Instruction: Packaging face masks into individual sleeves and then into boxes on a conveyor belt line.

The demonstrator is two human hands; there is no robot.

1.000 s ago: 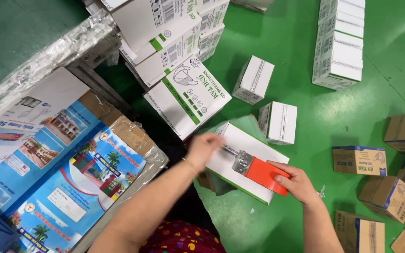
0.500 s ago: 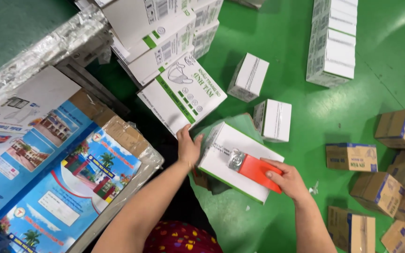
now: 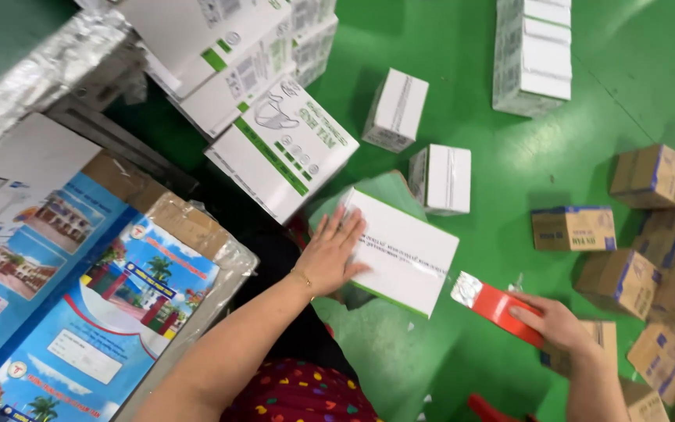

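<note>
Two hands: both busy on one carton.
Left hand (image 3: 330, 254): fingers spread, pressed flat on white carton (image 3: 400, 250) lying on green floor (image 3: 470, 101).
Right hand (image 3: 556, 324): closed around red tape dispenser (image 3: 498, 306), at carton's 4 o'clock, just off its edge.
Progress: clear tape strip appears laid across carton top; unclear whether sealing is complete.
Surroundings: taped white boxes (image 3: 441, 178) at 12 o'clock, brown cartons (image 3: 573, 228) at 3 o'clock.
</note>
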